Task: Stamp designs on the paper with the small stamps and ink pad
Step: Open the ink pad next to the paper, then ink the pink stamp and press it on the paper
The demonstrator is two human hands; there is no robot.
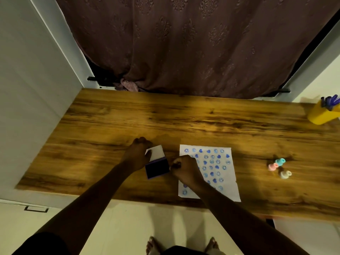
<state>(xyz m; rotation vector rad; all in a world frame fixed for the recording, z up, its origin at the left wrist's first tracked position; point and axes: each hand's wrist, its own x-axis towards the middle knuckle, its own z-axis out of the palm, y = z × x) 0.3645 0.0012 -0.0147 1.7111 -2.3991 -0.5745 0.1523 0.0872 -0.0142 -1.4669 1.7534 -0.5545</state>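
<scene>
An open ink pad (156, 168) lies on the wooden table (184, 118), its dark pad toward me and its white lid (156, 151) tipped up behind. My left hand (138, 153) rests on the lid's left edge, fingers curled. My right hand (185, 170) is closed just right of the pad, over the paper's left edge; a small pale tip shows at its fingers, and whether it is a stamp is unclear. The white paper (226, 181) carries several blue heart and smiley prints. Three small stamps, teal (280, 161), pink (272, 166) and white (285, 174), lie to the right.
A yellow cup (322, 115) with purple pens stands at the table's far right corner. A brown curtain (193, 45) hangs behind the table. The table's near edge runs just below the paper, with my feet on the floor beneath.
</scene>
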